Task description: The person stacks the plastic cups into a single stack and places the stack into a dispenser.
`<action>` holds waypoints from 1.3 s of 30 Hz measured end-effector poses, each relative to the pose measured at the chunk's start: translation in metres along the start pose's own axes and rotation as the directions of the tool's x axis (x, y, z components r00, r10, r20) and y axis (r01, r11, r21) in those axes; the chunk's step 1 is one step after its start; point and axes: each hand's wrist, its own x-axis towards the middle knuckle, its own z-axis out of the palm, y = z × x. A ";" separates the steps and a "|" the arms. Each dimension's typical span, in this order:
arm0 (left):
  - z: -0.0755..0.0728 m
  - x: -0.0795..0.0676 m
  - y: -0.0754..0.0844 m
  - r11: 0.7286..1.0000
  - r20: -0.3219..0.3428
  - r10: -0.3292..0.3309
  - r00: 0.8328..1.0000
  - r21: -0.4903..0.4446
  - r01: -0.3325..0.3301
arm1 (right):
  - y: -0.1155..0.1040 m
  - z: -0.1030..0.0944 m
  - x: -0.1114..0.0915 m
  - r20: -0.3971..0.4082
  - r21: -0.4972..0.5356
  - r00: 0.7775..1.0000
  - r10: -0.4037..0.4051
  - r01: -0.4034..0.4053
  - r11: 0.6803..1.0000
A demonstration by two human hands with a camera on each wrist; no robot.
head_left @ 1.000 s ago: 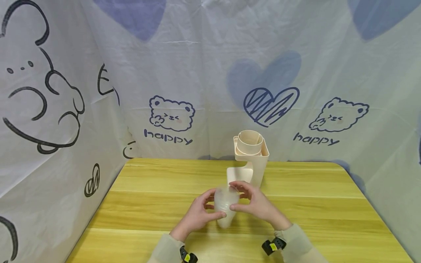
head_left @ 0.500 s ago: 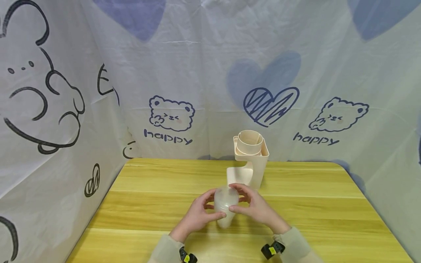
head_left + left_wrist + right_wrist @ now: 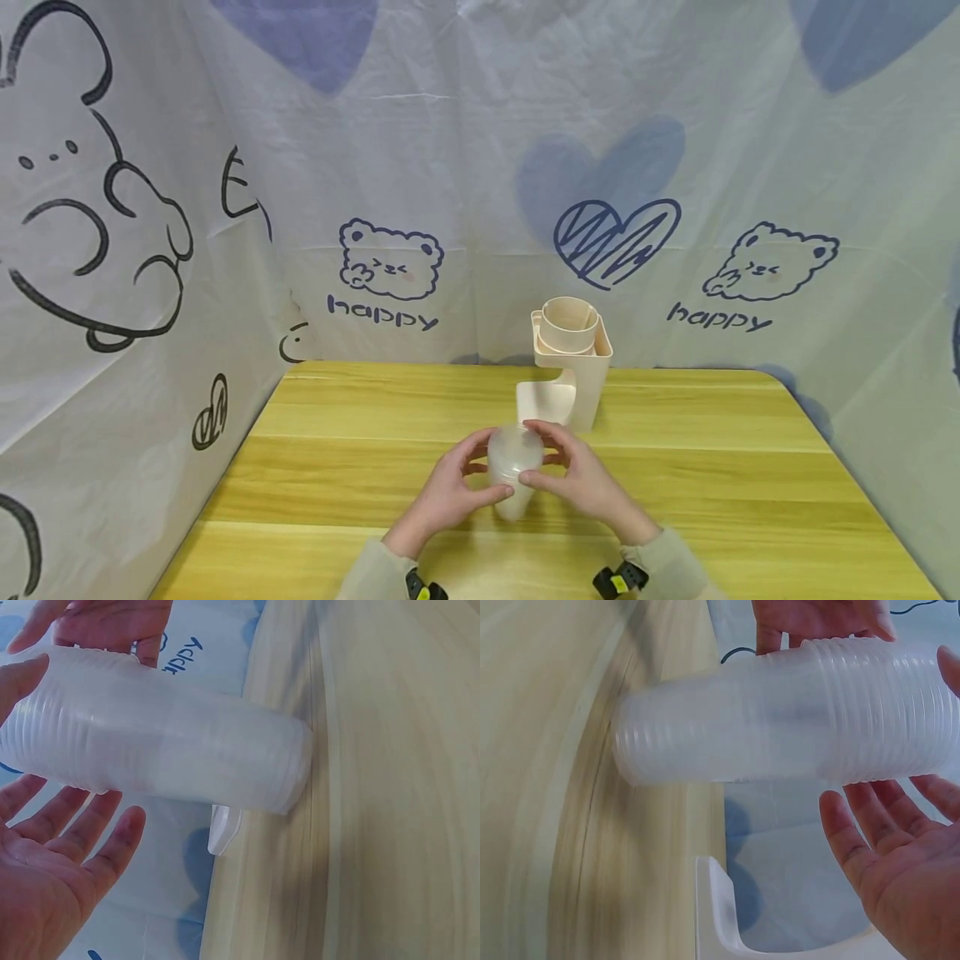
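A stack of clear plastic cups (image 3: 514, 457) stands nearly upright over the table in the head view, its ribbed rims at the top. My left hand (image 3: 454, 483) holds its left side, fingers curved around the rims and thumb at the front. On the other side my right hand (image 3: 581, 473) grips the upper rims between thumb and fingers. In the left wrist view the nested cups (image 3: 165, 727) narrow toward the end close to the wooden surface. The right wrist view shows the cup stack (image 3: 780, 720) between the fingers of both hands.
Just behind the hands stands a cream cup dispenser (image 3: 591, 387) with a round tube (image 3: 570, 333) at its top and a foot that juts to the left. The wooden table (image 3: 360, 467) ends at a printed cloth backdrop (image 3: 480, 167).
My right hand has come down slightly along the cup stack, and the stack's top looks less blurred than before. My left hand stays almost in place.
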 end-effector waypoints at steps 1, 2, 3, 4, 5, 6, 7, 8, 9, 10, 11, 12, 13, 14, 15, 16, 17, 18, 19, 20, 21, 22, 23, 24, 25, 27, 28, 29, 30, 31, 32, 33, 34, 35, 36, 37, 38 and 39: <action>0.000 0.000 0.000 1.000 -0.004 0.003 1.000 -0.005 -0.003 | 0.000 0.000 0.000 0.000 0.006 1.000 -0.002 0.002 1.000; 0.000 -0.001 0.001 1.000 -0.008 0.005 1.000 -0.006 -0.005 | 0.000 0.001 -0.001 0.000 0.012 1.000 -0.001 0.001 1.000; 0.000 -0.001 0.002 1.000 -0.014 0.006 1.000 -0.005 -0.006 | 0.000 0.001 -0.001 0.000 0.017 1.000 -0.001 0.001 1.000; 0.000 -0.002 0.003 1.000 -0.020 0.008 1.000 -0.005 -0.008 | 0.001 0.002 -0.002 0.000 0.018 1.000 0.000 0.000 1.000; 0.000 -0.002 0.004 1.000 -0.027 0.007 1.000 -0.005 -0.007 | 0.001 0.002 -0.002 0.001 0.020 1.000 0.002 -0.002 1.000; 0.000 -0.002 0.005 1.000 -0.033 0.003 0.999 -0.003 -0.003 | 0.002 0.002 -0.003 0.002 0.021 1.000 0.005 -0.005 1.000; 0.001 -0.003 0.008 1.000 -0.039 0.000 0.999 -0.003 -0.001 | 0.002 0.003 -0.003 0.003 0.022 1.000 0.007 -0.007 1.000; 0.001 -0.004 0.012 1.000 -0.043 -0.002 0.999 -0.003 0.002 | 0.003 0.003 -0.004 0.001 0.025 1.000 0.009 -0.009 1.000; 0.001 -0.005 0.016 1.000 -0.047 -0.005 0.999 -0.003 0.004 | 0.004 0.003 -0.004 -0.001 0.025 1.000 0.010 -0.010 1.000; 0.000 -0.006 0.021 1.000 -0.049 -0.007 0.999 -0.003 0.006 | 0.005 0.003 -0.005 -0.004 0.024 1.000 0.012 -0.012 1.000; 0.000 -0.007 0.026 1.000 -0.051 -0.010 0.999 -0.003 0.010 | 0.006 0.003 -0.006 -0.006 0.027 1.000 0.013 -0.013 1.000; -0.001 -0.008 0.031 1.000 -0.052 -0.012 0.999 -0.003 0.012 | 0.007 0.003 -0.007 -0.010 0.029 1.000 0.017 -0.016 0.999; -0.001 -0.009 0.036 1.000 -0.054 -0.013 0.998 -0.004 0.013 | 0.008 0.004 -0.007 -0.012 0.032 1.000 0.017 -0.017 0.999; -0.002 -0.010 0.041 1.000 -0.056 -0.013 0.998 -0.007 0.013 | 0.009 0.004 -0.008 -0.013 0.034 1.000 0.018 -0.017 0.999; -0.002 -0.011 0.044 1.000 -0.060 -0.013 0.998 -0.011 0.012 | 0.009 0.004 -0.009 -0.016 0.037 1.000 0.022 -0.021 0.999; -0.003 -0.011 0.045 1.000 -0.064 -0.012 0.998 -0.017 0.011 | 0.010 0.004 -0.009 -0.018 0.041 0.999 0.027 -0.026 0.999; -0.003 -0.012 0.047 1.000 -0.068 -0.012 0.998 -0.023 0.010 | 0.011 0.004 -0.010 -0.020 0.048 0.999 0.027 -0.026 0.999; -0.003 -0.012 0.046 1.000 -0.072 -0.012 0.997 -0.029 0.010 | 0.011 0.005 -0.011 -0.021 0.053 0.999 0.027 -0.026 0.998; -0.002 -0.012 0.046 0.999 -0.077 -0.013 0.997 -0.039 0.010 | 0.012 0.005 -0.011 -0.020 0.060 0.999 0.025 -0.024 0.998; -0.002 -0.012 0.044 0.999 -0.079 -0.016 0.997 -0.044 0.012 | 0.013 0.005 -0.011 -0.022 0.068 0.999 0.026 -0.024 0.997; -0.001 -0.011 0.039 0.999 -0.080 -0.020 0.997 -0.050 0.016 | 0.013 0.005 -0.011 -0.023 0.076 0.999 0.026 -0.024 0.997; -0.001 -0.011 0.034 0.998 -0.083 -0.021 0.996 -0.060 0.016 | 0.014 0.005 -0.012 -0.024 0.083 0.999 0.023 -0.021 0.996; 0.000 -0.010 0.028 0.998 -0.085 -0.022 0.996 -0.064 0.017 | 0.014 0.006 -0.012 -0.024 0.089 1.000 0.018 -0.016 0.996; 0.000 -0.009 0.023 0.998 -0.086 -0.024 0.996 -0.065 0.018 | 0.015 0.006 -0.012 -0.025 0.092 1.000 0.017 -0.015 0.996; 0.001 -0.009 0.017 0.998 -0.088 -0.023 0.996 -0.065 0.018 | 0.015 0.006 -0.012 -0.026 0.096 0.999 0.017 -0.015 0.995; 0.001 -0.008 0.008 0.998 -0.090 -0.018 0.996 -0.064 0.013 | 0.015 0.006 -0.012 -0.029 0.097 0.999 0.015 -0.012 0.995; 0.001 -0.008 0.006 0.998 -0.091 -0.013 0.996 -0.064 0.007 | 0.015 0.007 -0.012 -0.029 0.096 0.999 0.013 -0.010 0.995; 0.001 -0.008 0.005 0.998 -0.090 -0.009 0.996 -0.060 0.003 | 0.016 0.007 -0.012 -0.030 0.095 0.999 0.011 -0.009 0.995; 0.001 -0.008 0.004 0.998 -0.089 -0.006 0.996 -0.059 0.001 | 0.016 0.007 -0.012 -0.030 0.093 0.999 0.010 -0.007 0.996; 0.001 -0.008 0.004 0.998 -0.089 -0.003 0.996 -0.060 -0.003 | 0.016 0.007 -0.012 -0.030 0.092 0.999 0.010 -0.007 0.996; 0.001 -0.008 0.004 0.998 -0.088 0.000 0.996 -0.062 -0.005 | 0.016 0.007 -0.012 -0.031 0.091 0.999 0.009 -0.007 0.996; 0.001 -0.008 0.005 0.998 -0.088 0.001 0.996 -0.061 -0.007 | 0.016 0.007 -0.013 -0.031 0.090 0.999 0.010 -0.007 0.996; 0.001 -0.008 0.005 0.998 -0.088 0.002 0.996 -0.061 -0.007 | 0.017 0.007 -0.013 -0.030 0.089 0.999 0.010 -0.008 0.996; 0.001 -0.008 0.005 0.998 -0.088 0.001 0.996 -0.061 -0.006 | 0.017 0.007 -0.013 -0.030 0.089 0.999 0.012 -0.009 0.996; 0.001 -0.008 0.006 0.998 -0.089 0.000 0.996 -0.060 -0.005 | 0.017 0.007 -0.013 -0.029 0.088 0.999 0.013 -0.011 0.996; 0.001 -0.008 0.006 0.998 -0.089 0.000 0.996 -0.059 -0.005 | 0.017 0.007 -0.013 -0.029 0.088 0.999 0.014 -0.012 0.996; 0.001 -0.008 0.006 0.998 -0.089 -0.001 0.996 -0.057 -0.004 | 0.018 0.007 -0.013 -0.029 0.088 0.999 0.015 -0.013 0.996; 0.001 -0.008 0.006 0.998 -0.088 -0.003 0.996 -0.057 -0.002 | 0.018 0.007 -0.013 -0.029 0.088 0.999 0.016 -0.013 0.996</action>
